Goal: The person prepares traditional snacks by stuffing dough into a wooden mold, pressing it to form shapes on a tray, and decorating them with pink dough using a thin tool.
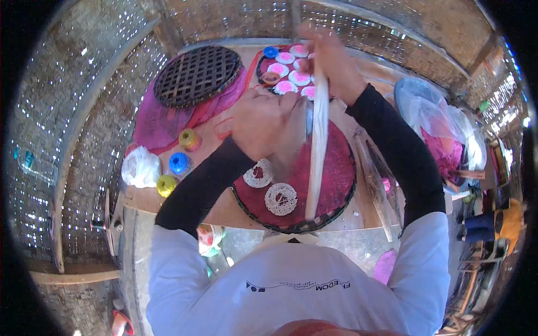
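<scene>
My right hand (336,67) is raised at the far side, its fingers closed round the upper end of a long pale stick (317,151). The stick reaches down over a round tray with pink mesh and a dark rim (339,168). My left hand (260,123), smeared by motion, looks closed above the tray's left part. A blurred greyish shape beside its fingers is too unclear to name. Below that hand two white lacy rings lie on the mesh: one ring (258,173) partly under the wrist, the other ring (281,199) nearer the front rim.
Behind stands a tray of pink-and-white discs (285,87). A dark woven lattice tray (197,75) rests on pink mesh at left. Blue (179,163) and yellow (166,185) round things sit by a white plastic bag (141,168). Wood pieces (372,185) and plastic-wrapped pink material (443,148) are right.
</scene>
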Available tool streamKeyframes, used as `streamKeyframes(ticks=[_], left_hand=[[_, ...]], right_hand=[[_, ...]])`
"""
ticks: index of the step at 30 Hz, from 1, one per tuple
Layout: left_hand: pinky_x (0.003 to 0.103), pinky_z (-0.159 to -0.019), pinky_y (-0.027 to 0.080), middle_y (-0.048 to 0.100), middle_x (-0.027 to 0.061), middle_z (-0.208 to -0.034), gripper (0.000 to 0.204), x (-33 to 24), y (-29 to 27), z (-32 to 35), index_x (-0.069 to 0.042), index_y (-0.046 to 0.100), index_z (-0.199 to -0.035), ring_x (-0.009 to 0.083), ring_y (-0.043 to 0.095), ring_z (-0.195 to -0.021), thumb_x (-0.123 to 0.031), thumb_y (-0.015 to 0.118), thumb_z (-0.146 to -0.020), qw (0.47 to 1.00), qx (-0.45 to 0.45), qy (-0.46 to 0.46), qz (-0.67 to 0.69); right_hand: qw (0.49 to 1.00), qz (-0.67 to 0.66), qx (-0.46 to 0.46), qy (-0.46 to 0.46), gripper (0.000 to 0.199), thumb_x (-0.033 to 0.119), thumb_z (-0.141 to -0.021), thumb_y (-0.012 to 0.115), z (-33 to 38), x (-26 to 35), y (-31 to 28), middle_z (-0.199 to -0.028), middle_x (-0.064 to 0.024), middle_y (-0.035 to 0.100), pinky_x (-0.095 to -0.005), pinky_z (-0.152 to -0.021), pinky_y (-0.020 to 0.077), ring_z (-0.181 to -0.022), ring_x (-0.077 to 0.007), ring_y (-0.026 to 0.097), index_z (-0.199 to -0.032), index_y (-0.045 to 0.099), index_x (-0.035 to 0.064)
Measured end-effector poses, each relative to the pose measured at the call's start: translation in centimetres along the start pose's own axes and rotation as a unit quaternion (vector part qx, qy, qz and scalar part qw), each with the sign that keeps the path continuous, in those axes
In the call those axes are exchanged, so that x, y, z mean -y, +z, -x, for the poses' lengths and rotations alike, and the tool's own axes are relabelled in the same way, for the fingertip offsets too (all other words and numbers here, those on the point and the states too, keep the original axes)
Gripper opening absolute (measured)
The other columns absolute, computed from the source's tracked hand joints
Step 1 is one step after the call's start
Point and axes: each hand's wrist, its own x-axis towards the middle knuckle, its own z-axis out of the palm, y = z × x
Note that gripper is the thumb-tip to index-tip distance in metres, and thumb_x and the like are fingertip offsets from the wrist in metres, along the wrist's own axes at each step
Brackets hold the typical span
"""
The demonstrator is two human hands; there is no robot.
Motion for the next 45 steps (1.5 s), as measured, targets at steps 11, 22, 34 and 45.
streamKeyframes(ticks=[11, 22, 34, 45], left_hand=[[0.038, -0.063, 0.044, 0.058, 0.0098, -0.074, 0.027, -3.8, -2.8, 2.5, -0.011, 0.057, -0.083, 0.0270, 0.057, -0.068, -0.024, 0.065, -0.062, 0.933, 0.197, 0.038, 0.299], [0.028, -0.075, 0.046, 0.056, 0.0040, -0.093, 0.042, -13.7, 2.7, -2.9, -0.004, 0.051, -0.103, 0.0129, 0.055, -0.081, -0.019, 0.071, -0.069, 0.065, 0.406, 0.157, 0.898], [0.031, -0.063, 0.045, 0.046, 0.0049, -0.074, 0.031, -9.9, 2.3, -6.9, -0.007, 0.045, -0.088, 0.0186, 0.054, -0.073, -0.028, 0.064, -0.075, 0.881, -0.449, -0.089, 0.115], [0.032, -0.074, 0.047, 0.049, 0.0097, -0.087, 0.049, -10.0, 5.4, -3.7, -0.005, 0.045, -0.097, 0.0206, 0.054, -0.083, -0.024, 0.074, -0.064, 0.924, -0.305, -0.116, 0.200]], right_hand=[[0.774, 0.481, 0.285, -0.297, 0.016, 0.007, -0.075, 0.061, 18.2, 13.1, 0.8, -0.079, -0.0091, 0.049, -0.0323, -0.056, 0.0438, -0.070, -0.0178, 0.054, -0.085, 0.048, 0.0023], [0.827, -0.056, -0.392, -0.399, 0.021, 0.015, -0.088, 0.040, 16.3, 8.2, -17.0, -0.061, -0.0056, 0.051, -0.0312, -0.062, 0.0444, -0.058, -0.0171, 0.050, -0.074, 0.048, 0.0023], [0.498, 0.855, 0.043, 0.137, 0.036, 0.038, -0.073, 0.058, 22.3, 10.1, -28.6, -0.095, -0.0139, 0.060, -0.0468, -0.077, 0.0415, -0.095, -0.0276, 0.055, -0.088, 0.066, 0.0067], [0.548, 0.787, 0.191, 0.209, 0.017, 0.016, -0.072, 0.051, 21.3, 5.9, -36.3, -0.076, -0.0123, 0.065, -0.0410, -0.058, 0.0499, -0.071, -0.0291, 0.064, -0.078, 0.066, 0.0088]])
